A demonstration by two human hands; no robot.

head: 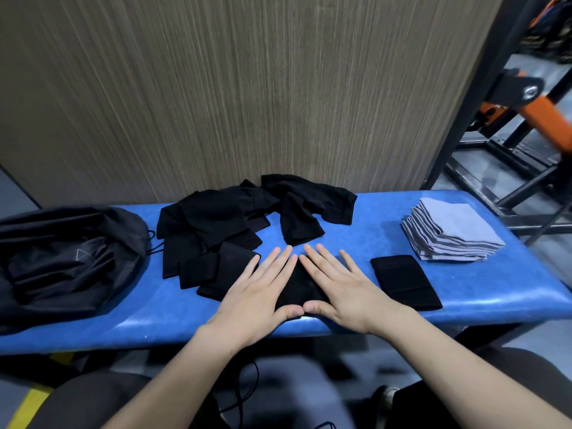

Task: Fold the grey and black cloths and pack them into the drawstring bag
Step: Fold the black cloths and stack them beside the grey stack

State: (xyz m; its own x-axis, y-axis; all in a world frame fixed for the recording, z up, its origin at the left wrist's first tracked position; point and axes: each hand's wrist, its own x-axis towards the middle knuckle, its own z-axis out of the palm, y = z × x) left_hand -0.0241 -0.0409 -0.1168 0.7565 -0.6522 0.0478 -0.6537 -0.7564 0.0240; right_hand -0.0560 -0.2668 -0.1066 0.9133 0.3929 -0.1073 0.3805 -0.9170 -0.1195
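Presently: left hand (260,284) and right hand (343,283), both flat, fingers straight, press black cloth (298,286); smooth outward evenly for crisp creases.

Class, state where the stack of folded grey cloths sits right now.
In the head view, the stack of folded grey cloths sits at the blue bench's far right end, beyond a folded black cloth.

Two bare arms with no sleeves in sight, left hand (263,286) and right hand (342,283) with no rings, no watch, no gloves, short plain nails, dark trousers on both legs at the bottom edge
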